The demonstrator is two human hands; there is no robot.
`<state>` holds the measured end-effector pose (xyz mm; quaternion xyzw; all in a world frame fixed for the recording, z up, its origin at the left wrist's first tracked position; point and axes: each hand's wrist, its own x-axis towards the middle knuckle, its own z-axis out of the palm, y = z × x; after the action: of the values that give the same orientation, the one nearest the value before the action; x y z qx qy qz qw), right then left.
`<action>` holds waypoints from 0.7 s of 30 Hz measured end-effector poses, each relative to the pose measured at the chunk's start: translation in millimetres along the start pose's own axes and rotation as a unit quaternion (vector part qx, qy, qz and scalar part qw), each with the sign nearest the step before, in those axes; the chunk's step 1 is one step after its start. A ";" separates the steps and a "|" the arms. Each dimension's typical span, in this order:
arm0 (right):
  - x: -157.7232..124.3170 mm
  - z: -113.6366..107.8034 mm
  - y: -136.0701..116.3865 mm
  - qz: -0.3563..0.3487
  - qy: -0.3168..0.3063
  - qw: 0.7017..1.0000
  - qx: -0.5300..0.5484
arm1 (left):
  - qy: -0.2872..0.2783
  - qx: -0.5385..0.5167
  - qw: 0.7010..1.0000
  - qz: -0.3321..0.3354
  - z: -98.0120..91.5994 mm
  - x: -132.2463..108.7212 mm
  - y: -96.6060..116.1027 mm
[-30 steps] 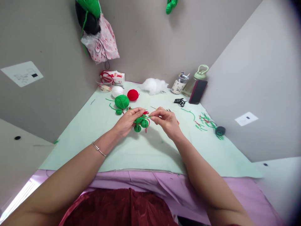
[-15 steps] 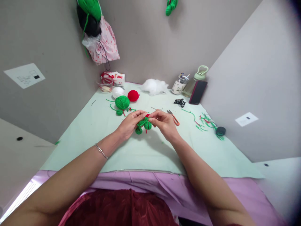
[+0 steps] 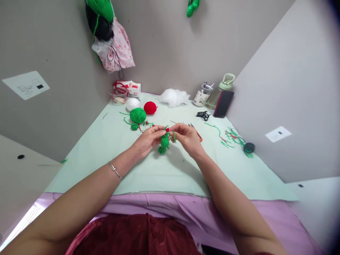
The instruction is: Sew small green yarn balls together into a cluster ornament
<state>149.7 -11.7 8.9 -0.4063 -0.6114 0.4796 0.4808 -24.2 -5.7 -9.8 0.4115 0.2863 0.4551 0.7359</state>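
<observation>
The left hand [image 3: 143, 142] pinches a small green-and-red crocheted yarn piece [image 3: 165, 142] above the pale-green tabletop [image 3: 159, 177], well apart from its front edge; the curled right hand [image 3: 188, 139] grips a green yarn strand [image 3: 174, 137]. Beyond lie one white yarn ball [image 3: 133, 104], one green yarn ball [image 3: 137, 115], one red yarn ball [image 3: 150, 108].

A craft workspace boxed in by grey walls [image 3: 159, 49]: green yarn ball [image 3: 137, 115] and red yarn ball [image 3: 150, 107] toward the far left corner of the tabletop [image 3: 148, 177], white stuffing [image 3: 173, 97] at its far edge, yarn clippings [image 3: 232, 137] near its right.
</observation>
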 end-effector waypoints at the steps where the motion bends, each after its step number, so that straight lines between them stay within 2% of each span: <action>1: 0.4 -0.4 0.4 0.001 0.001 1.000 -0.001 | -0.002 -0.006 1.000 -0.004 0.7 -0.1 -0.3; 4: 4.4 -9.7 4.2 0.008 0.039 0.999 -0.015 | 0.012 -0.019 1.000 -0.005 1.0 0.7 0.4; 6: 8.3 -20.0 7.3 -0.007 0.101 0.994 -0.047 | 0.033 -0.014 0.999 0.001 0.1 1.8 1.4; 9: 10.0 -28.9 7.5 -0.088 0.198 0.966 -0.142 | 0.047 0.005 0.999 0.005 -1.2 2.7 1.5; 11: 6.5 -25.1 4.2 -0.128 0.178 0.959 -0.179 | 0.046 0.020 0.999 0.007 -1.2 2.4 0.6; 13: 0.9 -15.6 0.3 -0.138 0.104 0.967 -0.189 | 0.047 0.033 0.998 0.013 -0.6 1.9 -0.6; 15: -4.2 -5.6 -1.5 -0.136 0.057 0.966 -0.212 | 0.055 0.049 0.997 0.026 0.4 1.5 -1.8; 21: -5.7 4.7 7.0 -0.083 0.044 0.970 -0.224 | 0.097 0.123 0.983 0.098 2.9 2.1 -7.9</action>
<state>146.5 -16.6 0.6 -0.4717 -0.7134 0.2705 0.4420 -17.6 -6.7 -15.3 0.4788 0.3688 0.5241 0.6001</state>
